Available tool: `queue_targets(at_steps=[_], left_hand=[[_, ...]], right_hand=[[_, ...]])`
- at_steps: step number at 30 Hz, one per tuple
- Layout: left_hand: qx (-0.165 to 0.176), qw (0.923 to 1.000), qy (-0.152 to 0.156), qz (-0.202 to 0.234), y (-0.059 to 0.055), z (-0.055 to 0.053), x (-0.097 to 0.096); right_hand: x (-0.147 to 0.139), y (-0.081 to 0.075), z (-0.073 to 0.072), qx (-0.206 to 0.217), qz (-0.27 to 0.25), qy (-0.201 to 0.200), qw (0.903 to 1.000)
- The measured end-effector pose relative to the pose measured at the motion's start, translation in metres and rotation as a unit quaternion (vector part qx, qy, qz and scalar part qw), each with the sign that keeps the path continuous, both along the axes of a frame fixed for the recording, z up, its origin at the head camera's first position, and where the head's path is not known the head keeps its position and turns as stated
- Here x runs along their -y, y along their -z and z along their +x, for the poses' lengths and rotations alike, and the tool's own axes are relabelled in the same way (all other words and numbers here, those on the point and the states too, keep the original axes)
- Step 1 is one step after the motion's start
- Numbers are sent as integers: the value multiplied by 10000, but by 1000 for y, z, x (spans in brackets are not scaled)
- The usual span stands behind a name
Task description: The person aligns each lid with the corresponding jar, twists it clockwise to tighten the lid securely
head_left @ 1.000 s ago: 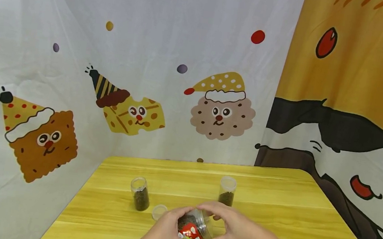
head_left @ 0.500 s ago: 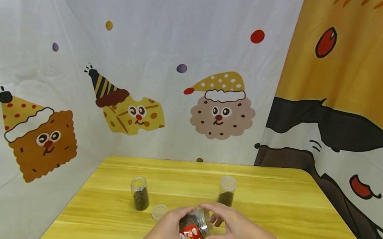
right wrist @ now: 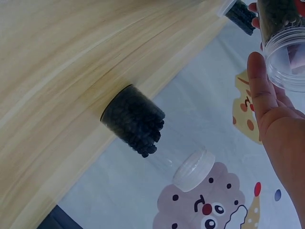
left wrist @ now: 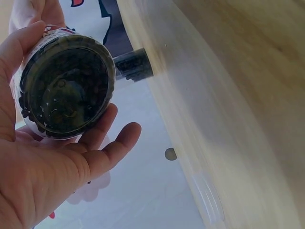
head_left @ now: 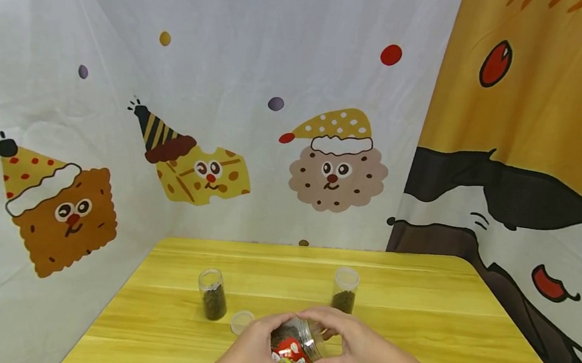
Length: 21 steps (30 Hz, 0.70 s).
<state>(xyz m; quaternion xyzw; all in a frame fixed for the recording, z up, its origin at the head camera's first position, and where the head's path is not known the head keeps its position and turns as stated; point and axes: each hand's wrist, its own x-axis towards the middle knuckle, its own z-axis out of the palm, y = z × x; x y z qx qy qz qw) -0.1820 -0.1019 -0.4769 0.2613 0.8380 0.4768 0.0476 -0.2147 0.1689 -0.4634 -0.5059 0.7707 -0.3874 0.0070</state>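
Note:
My left hand (head_left: 255,351) grips a clear jar (head_left: 289,349) with a red label and dark pellet-like contents, tilted on its side. The jar's dark, filled base (left wrist: 66,88) faces the left wrist camera, the left palm and fingers around it. At the other end, my right hand (head_left: 358,348) spans the clear lid (right wrist: 286,78) at the jar's mouth, thumb below and fingers above. Part of that lid is hidden behind the fingers in the head view. A flat clear lid (head_left: 241,322) lies on the table just left of the left hand.
Two more clear jars with dark contents stand on the wood-grain table (head_left: 154,339): one jar (head_left: 213,298) at the left, one capped jar (head_left: 346,289) behind my right hand. Behind the table hangs a curtain (head_left: 230,49) printed with cartoons.
My right fingers have shifted around the lid: more curled half a second ago, extended over its top again now. The jar moves only slightly in my left hand.

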Motion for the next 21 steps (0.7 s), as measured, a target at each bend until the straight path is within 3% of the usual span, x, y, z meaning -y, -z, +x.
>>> queue_targets(at_steps=[10, 13, 15, 17, 19, 21], left_hand=[[-520, 9980, -192, -294, 1, 1, -5], [-399, 9987, -190, -259, 1, -1, -4], [-151, 9998, -88, -95, 1, -3, -2], [368, 9988, 140, 274, 2, -6, 1], [992, 9916, 439, 707, 2, -9, 5], [1547, 9796, 700, 1075, 3, -11, 8]], right_hand=[[1, 0, -1, 41, 3, 124, 9999], [0, 1, -2, -66, 91, 240, 9996], [0, 1, -2, -167, 141, 336, 9992], [0, 1, -1, -279, 164, 403, 9987], [1, 1, -1, -341, 135, 409, 9985], [3, 0, 0, -334, 76, 352, 9988]])
